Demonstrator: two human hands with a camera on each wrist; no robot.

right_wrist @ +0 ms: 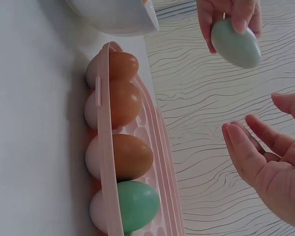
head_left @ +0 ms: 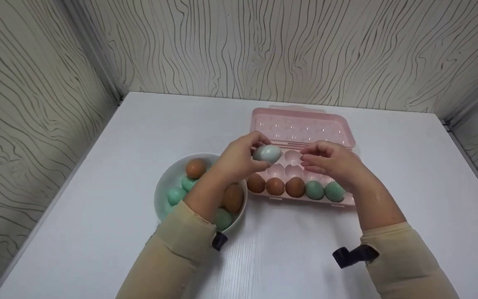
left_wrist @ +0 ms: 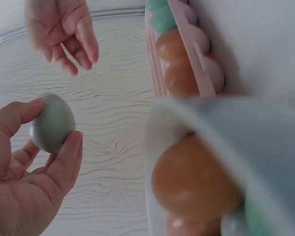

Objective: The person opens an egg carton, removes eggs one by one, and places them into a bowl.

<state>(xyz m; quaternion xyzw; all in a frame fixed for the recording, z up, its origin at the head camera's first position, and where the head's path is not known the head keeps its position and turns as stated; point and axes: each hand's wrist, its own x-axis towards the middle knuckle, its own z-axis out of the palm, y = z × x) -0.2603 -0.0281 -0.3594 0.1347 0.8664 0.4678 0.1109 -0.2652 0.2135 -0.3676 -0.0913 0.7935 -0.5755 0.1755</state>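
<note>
Pinched between the thumb and fingers of my left hand [head_left: 241, 155] is a pale green egg [head_left: 269, 154], held above the left part of a pink egg carton [head_left: 305, 201]. My right hand [head_left: 332, 162] hovers over the carton's right part, its fingers loosely bent and holding nothing. In the right wrist view a gap shows between the right fingertips [right_wrist: 232, 132] and the pale egg [right_wrist: 236, 44]. Along the carton's front row sit brown eggs [head_left: 275, 186] on the left and green eggs [head_left: 314, 189] on the right. The hands and the egg partly hide the rows behind.
Left of the carton, close beside it, stands a white bowl [head_left: 159, 182] of brown and green eggs, partly under my left forearm. The carton's lid [head_left: 301, 124] lies open toward the back. Wood-grain panels [head_left: 239, 50] rise behind the white table [head_left: 272, 249].
</note>
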